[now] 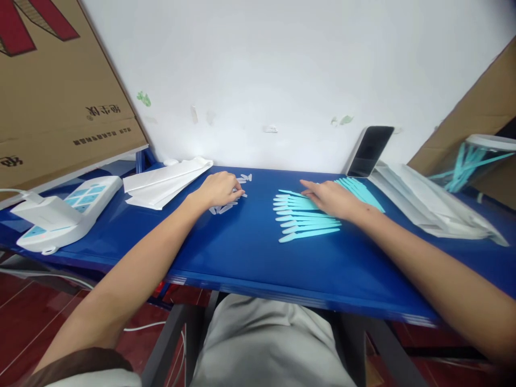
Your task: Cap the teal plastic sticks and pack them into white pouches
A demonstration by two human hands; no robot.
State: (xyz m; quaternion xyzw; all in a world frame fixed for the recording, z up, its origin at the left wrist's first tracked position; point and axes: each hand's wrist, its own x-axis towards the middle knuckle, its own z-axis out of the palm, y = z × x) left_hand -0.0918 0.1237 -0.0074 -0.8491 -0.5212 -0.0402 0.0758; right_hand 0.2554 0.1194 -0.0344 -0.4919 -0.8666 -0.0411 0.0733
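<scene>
Head view. Left hand [220, 189]: fingers drawn into a narrow pinch over small white pieces [224, 208]; one pale end shows at the fingertips, cannot tell whether gripped or lying there. Loose pieces just beyond and nearer than the pinch.

Right hand [332, 197]: over the fanned turquoise sticks [314, 233], index finger stretched out, other fingers hidden; cannot tell what they hold. Pale-tipped ends lie left of this hand, another bunch [360, 193] just right of it.

Judgement: pinch small pieces singly, lightly; keep right palm high, lest it skew the row.
</scene>
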